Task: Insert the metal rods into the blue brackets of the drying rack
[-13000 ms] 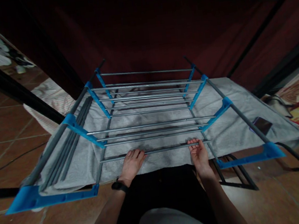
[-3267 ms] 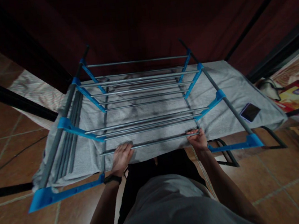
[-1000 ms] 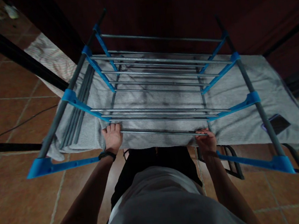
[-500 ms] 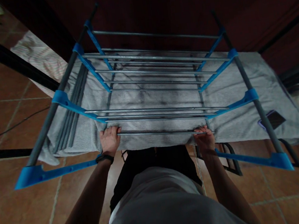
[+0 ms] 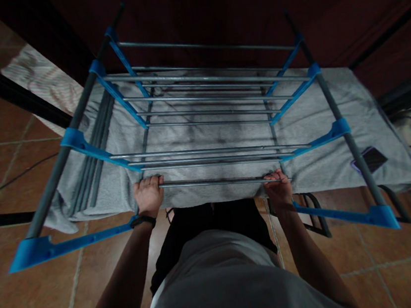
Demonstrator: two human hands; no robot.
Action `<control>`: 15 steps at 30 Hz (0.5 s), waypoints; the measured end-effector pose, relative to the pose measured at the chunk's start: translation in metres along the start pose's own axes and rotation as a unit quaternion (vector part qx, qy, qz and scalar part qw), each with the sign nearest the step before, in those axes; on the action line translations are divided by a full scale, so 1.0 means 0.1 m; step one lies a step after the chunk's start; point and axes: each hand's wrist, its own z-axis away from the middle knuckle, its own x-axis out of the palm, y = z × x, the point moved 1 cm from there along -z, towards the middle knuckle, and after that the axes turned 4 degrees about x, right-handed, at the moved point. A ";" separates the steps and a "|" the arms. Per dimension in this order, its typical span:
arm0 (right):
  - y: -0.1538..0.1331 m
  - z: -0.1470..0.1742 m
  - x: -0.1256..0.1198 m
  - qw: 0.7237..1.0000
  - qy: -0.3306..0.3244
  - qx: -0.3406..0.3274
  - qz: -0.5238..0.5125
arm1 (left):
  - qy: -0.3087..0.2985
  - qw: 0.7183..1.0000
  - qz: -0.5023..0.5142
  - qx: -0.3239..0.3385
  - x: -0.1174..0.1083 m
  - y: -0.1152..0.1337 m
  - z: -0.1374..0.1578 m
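Observation:
A rack of grey metal tubes with blue plastic brackets [image 5: 95, 152] stands on a cloth-covered surface in front of me. Its lowest near metal tube [image 5: 212, 182] runs between my hands. At the tube's left end my left hand [image 5: 149, 195], with a dark band on the wrist, has its fingers closed around it. My right hand [image 5: 278, 185] grips the right end with thumb and fingers. Two blue end brackets [image 5: 89, 242] reach out past my wrists on either side. The joints under my palms are hidden.
Several loose grey tubes [image 5: 96, 152] lie on the grey cloth [image 5: 316, 170] at the left. A dark phone [image 5: 373, 159] rests at the right, partly behind an upright. A cable [image 5: 13, 178] crosses the tiled floor [image 5: 27, 291]. A dark reddish panel [image 5: 209, 3] stands behind.
The rack appears slightly farther left in view, with its left bracket a little lower. Both hands keep their grip on the tube.

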 end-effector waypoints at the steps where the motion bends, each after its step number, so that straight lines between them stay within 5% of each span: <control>1: 0.00 0.00 0.00 1.000 0.000 0.001 0.003 | 0.002 1.000 -0.002 -0.002 0.00 0.01 0.00; 15: 0.02 0.02 0.00 0.999 -0.002 -0.030 0.017 | 0.031 0.999 0.019 0.011 0.01 -0.03 -0.01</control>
